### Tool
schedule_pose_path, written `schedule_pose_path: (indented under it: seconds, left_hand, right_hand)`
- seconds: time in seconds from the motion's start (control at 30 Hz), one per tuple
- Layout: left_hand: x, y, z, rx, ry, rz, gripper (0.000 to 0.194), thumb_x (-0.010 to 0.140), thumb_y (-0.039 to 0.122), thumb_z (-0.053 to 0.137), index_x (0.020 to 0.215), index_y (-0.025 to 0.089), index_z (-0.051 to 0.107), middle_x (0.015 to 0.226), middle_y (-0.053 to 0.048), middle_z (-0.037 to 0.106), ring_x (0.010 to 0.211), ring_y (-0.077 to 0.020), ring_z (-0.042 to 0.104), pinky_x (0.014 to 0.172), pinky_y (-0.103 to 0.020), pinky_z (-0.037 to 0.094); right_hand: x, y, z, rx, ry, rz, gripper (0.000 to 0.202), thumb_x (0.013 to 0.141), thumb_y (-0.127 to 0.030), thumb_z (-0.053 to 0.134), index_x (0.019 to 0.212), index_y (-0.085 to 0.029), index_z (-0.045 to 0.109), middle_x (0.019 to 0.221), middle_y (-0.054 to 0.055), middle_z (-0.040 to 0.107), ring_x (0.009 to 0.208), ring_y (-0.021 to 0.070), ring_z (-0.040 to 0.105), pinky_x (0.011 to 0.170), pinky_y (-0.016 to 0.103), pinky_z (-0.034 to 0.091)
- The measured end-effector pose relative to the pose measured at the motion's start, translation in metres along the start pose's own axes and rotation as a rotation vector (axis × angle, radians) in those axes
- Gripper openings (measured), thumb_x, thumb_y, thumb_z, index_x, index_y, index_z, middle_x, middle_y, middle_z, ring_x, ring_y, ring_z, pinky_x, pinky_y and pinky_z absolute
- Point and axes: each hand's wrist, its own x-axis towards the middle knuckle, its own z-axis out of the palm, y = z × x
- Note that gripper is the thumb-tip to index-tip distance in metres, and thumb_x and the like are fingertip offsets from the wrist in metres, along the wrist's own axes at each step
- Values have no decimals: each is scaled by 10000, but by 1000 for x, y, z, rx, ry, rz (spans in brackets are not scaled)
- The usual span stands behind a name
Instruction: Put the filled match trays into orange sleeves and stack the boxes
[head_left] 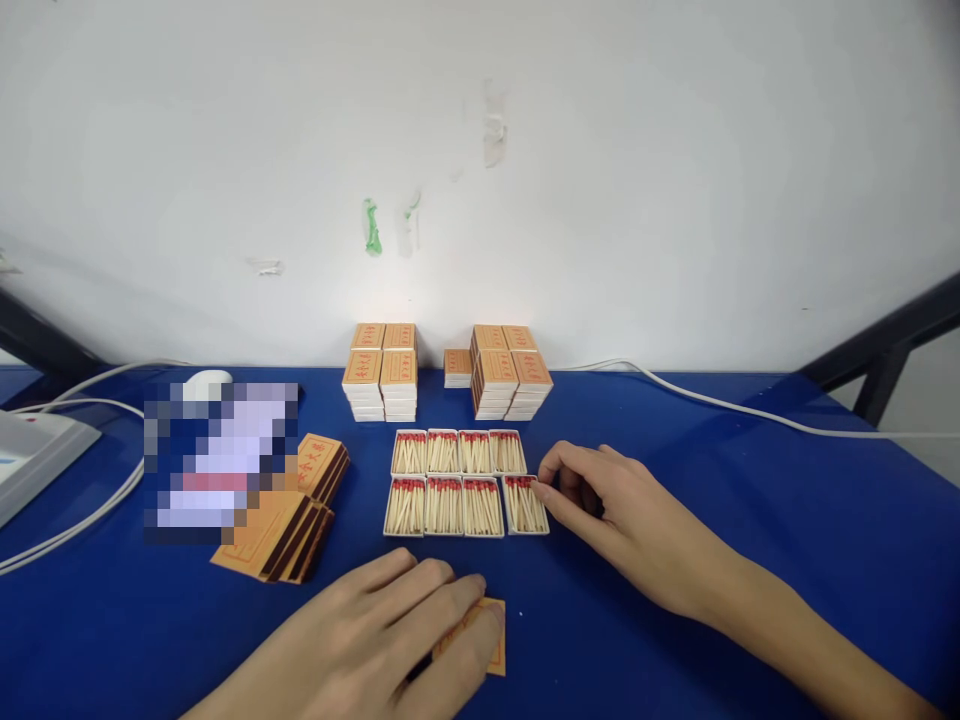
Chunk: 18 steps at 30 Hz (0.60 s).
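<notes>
1. The blue surface carries everything, with matchbox stacks along the wall side.
2. My left hand lies over a matchbox sleeve near me. My fingers cover much of it, so I can't tell whether this grip is pinching it or just resting; pressing hard could crush the thin card.
3. My right hand has thumb and forefinger at the right edge of the nearest-row end tray. Whether that grip has closed on the wall, I can't tell.
4. Two big matchbox stacks, left and right, stand beyond the trays, with a small stack between them, beside the right one. A knock from my knuckles could topple them.
5. Loosely heaped sleeves sit to the left; a brush of my left forearm might slide them.
6. Eight open trays make two rows of four, the end one slightly apart. Tilting it by one edge could spill its red-tipped matches.
</notes>
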Motion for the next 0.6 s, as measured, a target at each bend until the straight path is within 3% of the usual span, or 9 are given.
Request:
schedule_pose_path:
  seconds: [0.17, 0.43, 0.6]
  left_hand:
    - [5, -2, -7, -9, -14, 22, 454, 1240, 148, 336, 1268, 184, 788, 1206, -18, 895, 1020, -205, 862, 882, -348, 677]
    - [4, -5, 0, -51, 20, 20, 460, 1238, 153, 333, 1220, 166, 793, 1143, -32, 902, 934, -228, 877, 795, -381, 700]
    - [10, -5, -5, -45, 39, 3, 381, 1228, 146, 404, 1223, 163, 785, 1121, -23, 908, 912, -226, 883, 772, -374, 709]
  right_hand:
    - [0, 2, -4, 11, -31, 9, 272, 1176, -504, 507, 1069, -290, 636, 802, -55, 657, 760, 205, 601, 1004, 486, 418]
    - [-1, 0, -9, 27, -37, -9, 273, 1179, -508, 497, 1092, -290, 637, 818, -38, 670, 776, 218, 596, 858, 418, 430]
    - [-2, 0, -6, -7, -23, 0, 293, 1171, -549, 503, 1121, -293, 636, 798, -48, 677, 756, 218, 611, 878, 435, 428]
